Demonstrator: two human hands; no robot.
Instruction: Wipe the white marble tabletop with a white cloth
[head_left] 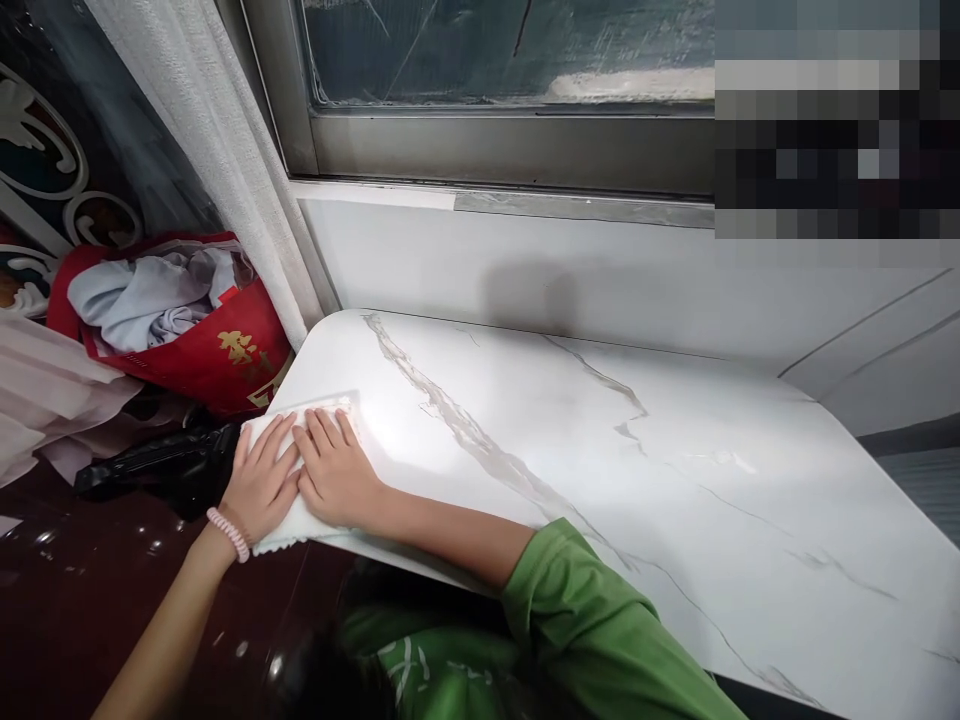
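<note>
A white cloth (289, 530) lies on the near left corner of a white marble-patterned tabletop (600, 480). Both my hands press flat on it, side by side, fingers stretched out and pointing away from me. My left hand (259, 482), with a pink coiled band at the wrist, covers the cloth's left part at the table edge. To its right, touching it, rests my right hand (335, 472), its forearm running back to a green sleeve (592, 620).
A red bag (225, 355) stuffed with grey fabric stands on the dark floor left of the table, with a black object (161, 470) in front of it. A white curtain (225, 150) hangs by the window frame (510, 150) behind the table.
</note>
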